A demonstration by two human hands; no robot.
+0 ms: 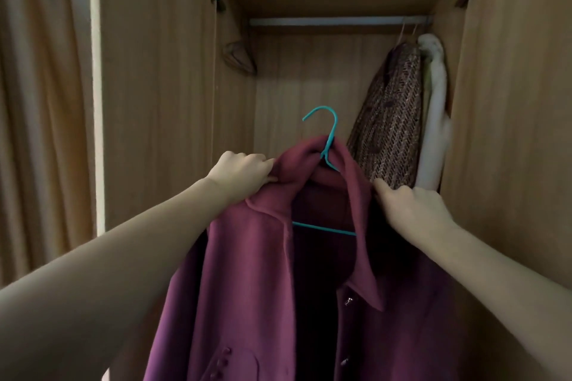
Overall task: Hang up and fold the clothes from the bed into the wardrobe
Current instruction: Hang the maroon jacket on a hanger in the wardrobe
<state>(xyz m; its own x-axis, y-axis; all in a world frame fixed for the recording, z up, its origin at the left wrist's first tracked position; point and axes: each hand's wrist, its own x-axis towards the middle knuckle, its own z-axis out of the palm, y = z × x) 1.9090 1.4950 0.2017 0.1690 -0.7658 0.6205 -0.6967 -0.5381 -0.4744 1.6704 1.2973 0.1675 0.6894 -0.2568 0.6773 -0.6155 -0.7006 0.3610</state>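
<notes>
A maroon coat hangs on a teal hanger in front of the open wardrobe. My left hand grips the coat's left shoulder near the collar. My right hand holds its right shoulder. The hanger's hook points up, well below the metal rail and apart from it. The coat's front is open, with buttons showing lower down.
A brown tweed jacket and a white garment hang at the rail's right end. Both wardrobe doors stand open. A small brown pouch hangs on the inner left wall. Beige curtains fall at the left.
</notes>
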